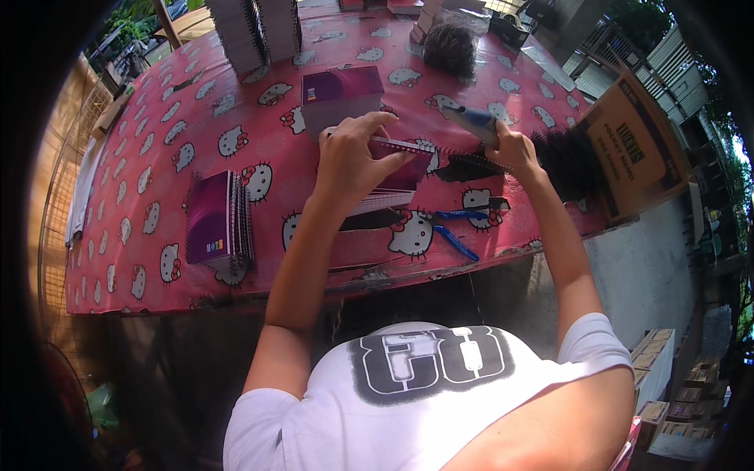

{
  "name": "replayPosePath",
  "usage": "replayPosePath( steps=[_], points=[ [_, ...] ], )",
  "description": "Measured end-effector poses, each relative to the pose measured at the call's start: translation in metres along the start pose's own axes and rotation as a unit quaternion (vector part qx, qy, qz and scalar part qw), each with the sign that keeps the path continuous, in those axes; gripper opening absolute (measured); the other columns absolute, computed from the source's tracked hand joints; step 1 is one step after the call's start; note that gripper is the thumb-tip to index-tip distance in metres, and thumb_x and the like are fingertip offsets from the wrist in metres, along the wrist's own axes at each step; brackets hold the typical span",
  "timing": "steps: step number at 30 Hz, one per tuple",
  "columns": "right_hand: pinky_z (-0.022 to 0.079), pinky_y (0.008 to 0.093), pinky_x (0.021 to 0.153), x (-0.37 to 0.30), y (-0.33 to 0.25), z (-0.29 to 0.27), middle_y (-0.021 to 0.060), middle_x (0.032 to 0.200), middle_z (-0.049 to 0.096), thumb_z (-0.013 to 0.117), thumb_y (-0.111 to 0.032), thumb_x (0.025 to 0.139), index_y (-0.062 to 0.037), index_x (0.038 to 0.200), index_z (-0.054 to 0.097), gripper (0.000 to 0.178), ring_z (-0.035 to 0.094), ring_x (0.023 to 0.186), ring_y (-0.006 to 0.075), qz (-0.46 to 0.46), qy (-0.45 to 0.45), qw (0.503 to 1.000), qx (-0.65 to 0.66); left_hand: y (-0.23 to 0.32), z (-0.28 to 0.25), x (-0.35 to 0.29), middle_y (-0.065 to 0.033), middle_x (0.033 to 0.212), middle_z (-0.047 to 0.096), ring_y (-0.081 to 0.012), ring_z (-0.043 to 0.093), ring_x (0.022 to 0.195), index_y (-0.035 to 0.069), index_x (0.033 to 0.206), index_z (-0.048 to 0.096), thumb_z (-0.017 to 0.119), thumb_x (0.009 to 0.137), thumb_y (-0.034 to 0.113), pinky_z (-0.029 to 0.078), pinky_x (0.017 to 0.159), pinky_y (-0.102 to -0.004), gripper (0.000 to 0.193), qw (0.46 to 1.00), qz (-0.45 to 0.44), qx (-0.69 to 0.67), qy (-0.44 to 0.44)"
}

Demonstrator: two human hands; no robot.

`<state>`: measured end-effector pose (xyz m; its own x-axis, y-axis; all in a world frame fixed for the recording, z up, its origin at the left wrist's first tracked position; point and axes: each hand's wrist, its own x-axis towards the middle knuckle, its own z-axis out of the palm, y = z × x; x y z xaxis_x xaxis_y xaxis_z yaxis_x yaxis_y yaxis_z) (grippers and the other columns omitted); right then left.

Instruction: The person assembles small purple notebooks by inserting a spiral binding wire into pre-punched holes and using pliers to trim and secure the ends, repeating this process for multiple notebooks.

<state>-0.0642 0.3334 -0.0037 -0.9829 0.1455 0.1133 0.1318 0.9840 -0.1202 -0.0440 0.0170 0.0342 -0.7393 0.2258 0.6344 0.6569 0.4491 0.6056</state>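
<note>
My left hand [353, 157] grips a small purple-covered notebook [404, 147] by its far side, thumb across the cover, with a row of holes along its edge. A thin dark spiral coil [463, 155] runs from that edge toward my right hand [514, 149]. My right fingers are closed round a grey-blue handheld tool [475, 119], whose kind I cannot make out; it points left. Below the held notebook lie more purple-covered pages [385, 200]. Blue-handled pliers [459, 235] rest near the table's front edge.
A block of purple notebooks [342, 90] stands beyond my left hand. Spiral-bound notebooks [218, 220] are stacked at left, taller stacks [236, 35] at the back. Black coils [561, 157] heap beside a cardboard box [632, 149] at right. A dark tangled bundle [450, 51] lies farther back.
</note>
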Motion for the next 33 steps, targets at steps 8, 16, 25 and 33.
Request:
replayPosePath(
  steps=[8, 16, 25, 33],
  points=[
    [0.052, 0.0386, 0.086, -0.004, -0.042, -0.023, 0.0114, 0.105, 0.066, 0.068, -0.001, 0.065, 0.0021, 0.119, 0.055, 0.055, 0.064, 0.099, 0.0286, -0.202, -0.070, 0.822, 0.527, -0.003, -0.004, -0.001, -0.0050, 0.074, 0.064, -0.0182, 0.060, 0.071, 0.007, 0.081, 0.065, 0.085, 0.063, 0.027, 0.043, 0.070, -0.0337, 0.033, 0.998, -0.019, 0.020, -0.056],
    [0.052, 0.0313, 0.075, 0.006, -0.059, -0.037, 0.0083, 0.091, 0.067, 0.069, -0.001, 0.062, -0.0021, 0.104, 0.060, 0.043, 0.064, 0.086, 0.0170, -0.212, -0.041, 0.881, 0.420, -0.003, -0.002, 0.006, -0.0068, 0.075, 0.065, -0.0164, 0.064, 0.070, 0.005, 0.082, 0.067, 0.086, 0.063, 0.022, 0.049, 0.064, -0.0298, 0.032, 0.999, -0.020, -0.005, -0.044],
    [0.049, 0.0286, 0.077, -0.009, -0.087, -0.043, 0.0000, 0.090, 0.066, 0.068, 0.003, 0.065, -0.0050, 0.100, 0.061, 0.036, 0.060, 0.084, 0.0102, -0.209, -0.047, 0.831, 0.513, -0.018, -0.005, -0.005, -0.0088, 0.096, 0.065, -0.0213, 0.066, 0.084, 0.008, 0.105, 0.066, 0.086, 0.064, 0.016, 0.051, 0.077, -0.0315, 0.046, 0.997, 0.058, 0.021, 0.055],
    [0.051, 0.0340, 0.072, 0.023, -0.089, -0.022, 0.0080, 0.091, 0.069, 0.070, 0.002, 0.064, -0.0051, 0.106, 0.063, 0.044, 0.066, 0.088, 0.0177, -0.264, 0.021, 0.902, 0.341, -0.019, 0.001, -0.020, -0.0033, 0.095, 0.066, -0.0083, 0.062, 0.082, 0.003, 0.107, 0.064, 0.081, 0.073, 0.005, 0.050, 0.070, -0.0216, 0.039, 0.947, -0.202, -0.231, 0.092]
  ],
)
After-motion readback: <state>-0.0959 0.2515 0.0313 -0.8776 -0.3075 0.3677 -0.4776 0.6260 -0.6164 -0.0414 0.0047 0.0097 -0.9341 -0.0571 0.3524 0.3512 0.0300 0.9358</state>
